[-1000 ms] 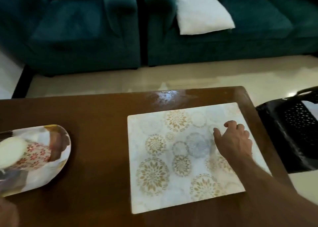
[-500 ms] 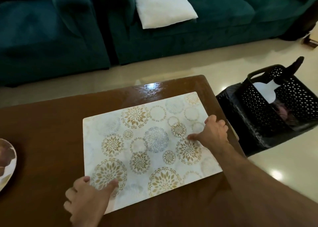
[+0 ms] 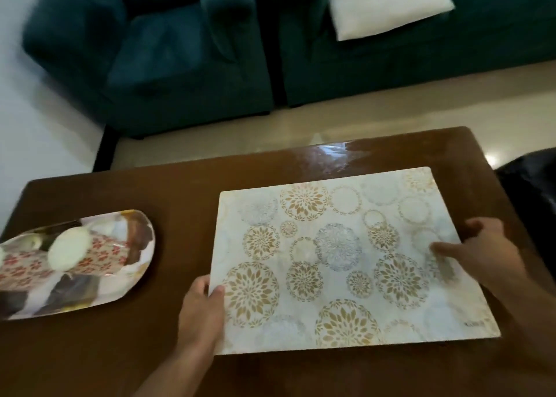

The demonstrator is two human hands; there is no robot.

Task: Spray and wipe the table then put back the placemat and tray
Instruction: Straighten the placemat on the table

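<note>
L hand (image 3: 200, 309) is pinching the patterned placemat (image 3: 340, 258) at its 8 o'clock edge, thumb on top; R hand (image 3: 478, 253) is gripping the 3 o'clock edge. Placemat is lying on brown table (image 3: 168, 192); floral tray (image 3: 75, 264) is sitting at 9 o'clock. Teal sofa (image 3: 421, 65) w/ white pillow (image 3: 388, 5) is sitting beyond.

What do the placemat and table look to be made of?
Placemat: seemingly stiff board or plastic with a smooth printed face; it lies flat with crisp edges. Table: seemingly dark wood with a glossy finish; light glares off its far edge.
</note>
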